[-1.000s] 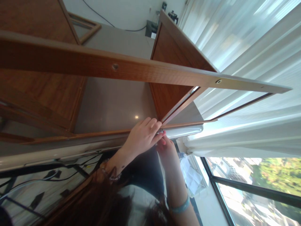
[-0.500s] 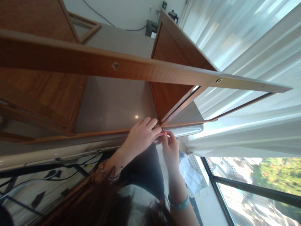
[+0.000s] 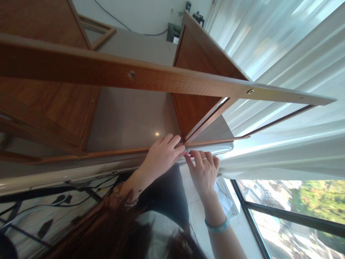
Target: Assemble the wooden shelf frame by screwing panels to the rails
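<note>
My left hand lies with bent fingers over a thin wooden strip that runs along the rounded edge of a grey tabletop. My right hand is beside it, fingers curled, its thumb and forefinger pinched at the joint where the strip meets a slanted wooden rail. What they pinch is too small to see. A long wooden rail with round holes crosses the view above both hands. A wooden panel stands behind the joint.
White curtains hang at the right, with a window below them. More wooden panels and a wooden frame lie at the left and back. Black cables run under the table. A dark box sits at the far end.
My right hand has shifted right and turned, so its knuckles and ring now show, fingers still at the joint. My left hand has stayed in place.
</note>
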Action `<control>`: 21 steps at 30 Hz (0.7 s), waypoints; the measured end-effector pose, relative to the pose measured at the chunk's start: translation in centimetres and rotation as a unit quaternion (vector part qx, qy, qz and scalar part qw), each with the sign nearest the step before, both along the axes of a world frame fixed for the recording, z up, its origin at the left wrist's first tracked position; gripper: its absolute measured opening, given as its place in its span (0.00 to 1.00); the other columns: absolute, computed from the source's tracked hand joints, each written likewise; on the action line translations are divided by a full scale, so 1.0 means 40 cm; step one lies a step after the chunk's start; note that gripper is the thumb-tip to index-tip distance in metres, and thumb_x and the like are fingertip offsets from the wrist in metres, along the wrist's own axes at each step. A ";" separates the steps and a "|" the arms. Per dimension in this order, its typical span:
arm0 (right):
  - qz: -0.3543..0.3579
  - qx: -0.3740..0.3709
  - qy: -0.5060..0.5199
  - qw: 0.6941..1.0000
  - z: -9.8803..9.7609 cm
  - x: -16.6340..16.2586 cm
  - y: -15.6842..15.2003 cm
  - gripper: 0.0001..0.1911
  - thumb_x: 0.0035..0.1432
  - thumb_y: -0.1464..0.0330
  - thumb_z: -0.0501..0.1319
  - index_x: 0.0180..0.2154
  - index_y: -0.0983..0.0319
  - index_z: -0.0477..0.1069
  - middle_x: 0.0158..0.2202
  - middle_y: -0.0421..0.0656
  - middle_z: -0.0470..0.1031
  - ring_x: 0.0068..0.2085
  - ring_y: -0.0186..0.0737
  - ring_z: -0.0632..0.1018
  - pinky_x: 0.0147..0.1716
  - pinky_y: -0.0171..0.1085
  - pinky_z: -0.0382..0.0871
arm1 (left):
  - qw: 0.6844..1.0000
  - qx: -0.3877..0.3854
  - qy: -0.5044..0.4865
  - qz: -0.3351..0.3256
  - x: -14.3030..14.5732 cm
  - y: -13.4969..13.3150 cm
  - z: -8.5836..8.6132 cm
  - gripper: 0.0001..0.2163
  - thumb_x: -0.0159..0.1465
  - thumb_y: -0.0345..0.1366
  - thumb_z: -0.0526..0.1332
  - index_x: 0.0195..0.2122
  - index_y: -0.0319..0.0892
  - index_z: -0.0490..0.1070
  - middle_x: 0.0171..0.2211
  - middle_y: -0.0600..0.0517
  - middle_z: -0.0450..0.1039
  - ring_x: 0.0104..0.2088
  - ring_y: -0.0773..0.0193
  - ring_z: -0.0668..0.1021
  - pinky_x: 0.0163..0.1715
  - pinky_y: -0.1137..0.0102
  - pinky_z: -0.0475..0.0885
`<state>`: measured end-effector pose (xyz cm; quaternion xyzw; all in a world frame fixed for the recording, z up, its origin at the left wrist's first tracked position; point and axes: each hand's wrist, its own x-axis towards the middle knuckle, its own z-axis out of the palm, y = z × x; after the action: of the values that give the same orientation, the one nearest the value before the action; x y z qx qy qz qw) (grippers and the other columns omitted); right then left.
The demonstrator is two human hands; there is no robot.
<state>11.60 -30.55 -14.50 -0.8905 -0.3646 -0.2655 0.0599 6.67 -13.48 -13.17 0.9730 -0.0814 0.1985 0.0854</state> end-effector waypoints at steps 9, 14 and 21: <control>0.050 -0.061 -0.034 0.996 0.014 0.018 0.000 0.08 0.65 0.70 0.59 0.31 0.58 0.68 0.25 0.39 0.70 0.33 0.41 0.66 0.36 0.40 0.51 | 1.000 0.004 -0.006 -0.004 0.003 0.003 0.001 0.08 0.69 0.41 0.54 0.35 0.44 0.67 0.36 0.50 0.67 0.40 0.56 0.70 0.32 0.64 0.61; 0.032 -0.018 -0.010 0.999 -0.009 0.015 0.002 0.10 0.67 0.71 0.55 0.31 0.59 0.69 0.24 0.39 0.71 0.32 0.40 0.67 0.35 0.40 0.51 | 0.999 -0.018 -0.031 -0.017 0.004 0.007 -0.007 0.12 0.68 0.45 0.57 0.40 0.40 0.65 0.36 0.49 0.69 0.39 0.56 0.71 0.34 0.64 0.63; -0.018 0.253 0.272 0.928 -0.032 -0.002 0.025 0.19 0.69 0.62 0.52 0.25 0.61 0.64 0.22 0.38 0.68 0.27 0.35 0.67 0.32 0.36 0.56 | 0.999 -0.011 -0.032 -0.011 0.005 0.004 -0.007 0.13 0.68 0.46 0.56 0.40 0.40 0.64 0.36 0.49 0.69 0.38 0.57 0.71 0.35 0.65 0.63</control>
<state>11.53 -29.55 -15.80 -0.8902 -0.2387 -0.0975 0.3756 6.86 -13.30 -13.44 0.9641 -0.0927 0.2298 0.0959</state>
